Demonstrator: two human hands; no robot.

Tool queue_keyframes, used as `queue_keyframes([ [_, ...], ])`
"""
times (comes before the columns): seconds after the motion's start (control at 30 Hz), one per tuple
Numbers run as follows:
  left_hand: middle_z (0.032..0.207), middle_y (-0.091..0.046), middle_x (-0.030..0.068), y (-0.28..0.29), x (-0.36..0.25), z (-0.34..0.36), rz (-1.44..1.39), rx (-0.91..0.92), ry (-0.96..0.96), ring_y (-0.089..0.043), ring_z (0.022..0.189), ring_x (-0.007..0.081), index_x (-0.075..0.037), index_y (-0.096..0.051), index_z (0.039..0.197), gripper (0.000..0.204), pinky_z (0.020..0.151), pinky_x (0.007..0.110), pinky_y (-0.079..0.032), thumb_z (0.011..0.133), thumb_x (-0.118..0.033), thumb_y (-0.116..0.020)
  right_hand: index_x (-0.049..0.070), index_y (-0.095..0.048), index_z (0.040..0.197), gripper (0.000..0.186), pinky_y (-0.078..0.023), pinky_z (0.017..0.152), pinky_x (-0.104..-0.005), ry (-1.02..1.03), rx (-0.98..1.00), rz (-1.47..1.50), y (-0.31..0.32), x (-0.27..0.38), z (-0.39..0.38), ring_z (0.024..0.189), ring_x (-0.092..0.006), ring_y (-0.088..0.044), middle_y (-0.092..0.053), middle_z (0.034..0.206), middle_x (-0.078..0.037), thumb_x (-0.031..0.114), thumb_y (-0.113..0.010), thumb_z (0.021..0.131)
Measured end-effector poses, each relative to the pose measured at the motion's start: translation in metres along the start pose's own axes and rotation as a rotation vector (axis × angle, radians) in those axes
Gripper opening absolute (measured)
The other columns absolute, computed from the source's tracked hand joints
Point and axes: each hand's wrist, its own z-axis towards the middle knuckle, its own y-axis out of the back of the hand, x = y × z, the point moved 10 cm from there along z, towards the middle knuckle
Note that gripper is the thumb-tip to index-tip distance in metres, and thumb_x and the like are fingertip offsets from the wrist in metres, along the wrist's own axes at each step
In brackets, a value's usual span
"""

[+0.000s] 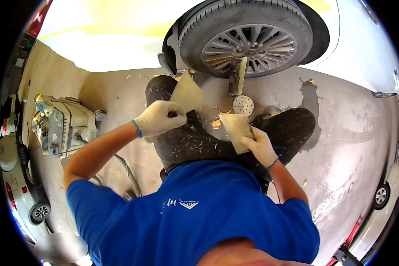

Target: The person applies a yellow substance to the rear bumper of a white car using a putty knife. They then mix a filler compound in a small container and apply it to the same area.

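My left hand (159, 119), in a cream knit glove with a blue cuff, is closed in a pinch at the lower edge of a pale yellowish sheet of sandpaper (188, 93). The sheet stands out ahead of the fingers, over my left leg. My right hand (261, 147), gloved the same way, grips a stiff pale yellowish rectangular piece (235, 128), with the thumb on its face. It looks like sandpaper too; whether a block backs it I cannot tell. Ahead, a long dark sanding block (233, 80) with a yellowish face leans against the car wheel (250, 51).
A perforated sanding disc (243, 106) lies on the floor near yellowish scraps (216, 123). The white car's body (102, 40) spans the front, with yellow patches. At left stands a grey dust-extractor-like machine (66, 126) with a hose (128, 173). Other cars stand at both sides.
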Motion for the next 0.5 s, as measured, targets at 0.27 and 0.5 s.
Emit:
queue_keyframes([
  [0.27, 0.113, -0.068, 0.0090, -0.077, -0.093, 0.051, -0.071, 0.492, 0.182, -0.063, 0.083, 0.0118, -0.006, -0.057, 0.138, 0.050, 0.081, 0.029, -0.053, 0.096, -0.032, -0.067, -0.003, -0.060, 0.124, 0.032, -0.050, 0.089, -0.0278, 0.165, 0.134, -0.025, -0.013, 0.047, 0.019, 0.099, -0.0099, -0.059, -0.068, 0.109, -0.006, 0.009, -0.062, 0.095],
  [0.5, 0.103, -0.072, 0.0104, -0.022, -0.056, 0.101, 0.268, 0.207, -0.078, -0.065, 0.084, 0.0161, -0.005, -0.065, 0.127, 0.041, 0.082, 0.032, -0.052, 0.099, -0.034, -0.062, 0.003, -0.068, 0.102, 0.036, -0.051, 0.086, -0.0478, 0.459, 0.739, -0.705, -0.092, 0.067, 0.039, 0.095, -0.0391, -0.066, -0.068, 0.099, -0.022, 0.035, -0.053, 0.096],
])
